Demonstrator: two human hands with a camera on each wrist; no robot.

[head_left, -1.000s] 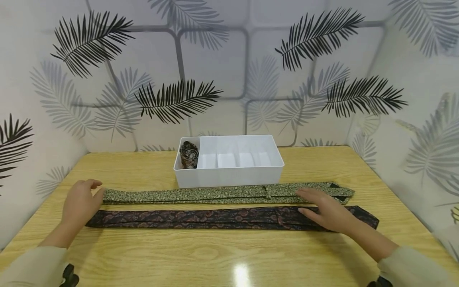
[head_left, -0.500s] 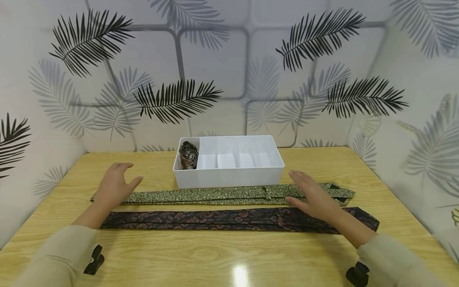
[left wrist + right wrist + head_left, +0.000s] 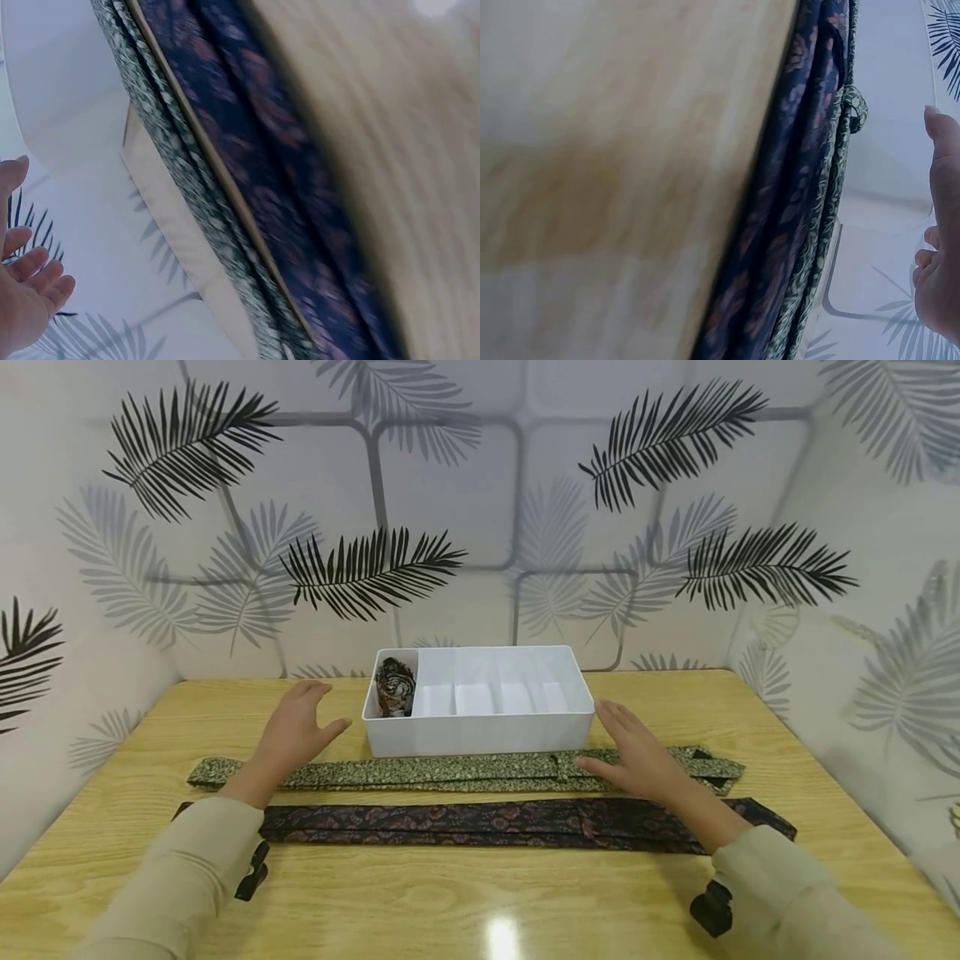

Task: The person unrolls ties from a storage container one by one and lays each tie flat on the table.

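Observation:
My left hand (image 3: 294, 733) hangs with thumb and fingers spread, to the left of a white divided box (image 3: 480, 737). On the other side, my right hand (image 3: 636, 758) has its fingertips right at the box's front right corner. Neither hand holds anything. A green floral necktie (image 3: 450, 770) lies stretched out in front of the box, its left part partly covered by my left wrist. Nearer to me and parallel lies a dark necktie with a reddish pattern (image 3: 465, 823); my sleeve hides part of its left end. A rolled-up brown necktie (image 3: 396, 687) sits in the box's leftmost compartment.
The light wooden table (image 3: 420, 893) runs back to a wall (image 3: 480, 510) with a leaf pattern. A black wrist camera (image 3: 711, 908) hangs under the right sleeve, another (image 3: 253, 870) under the left. The box's other compartments hold nothing visible.
My left hand has moved right and away from me, from the ties' left ends toward the box. My right hand has lifted off the ties and shifted forward and left to the box's corner.

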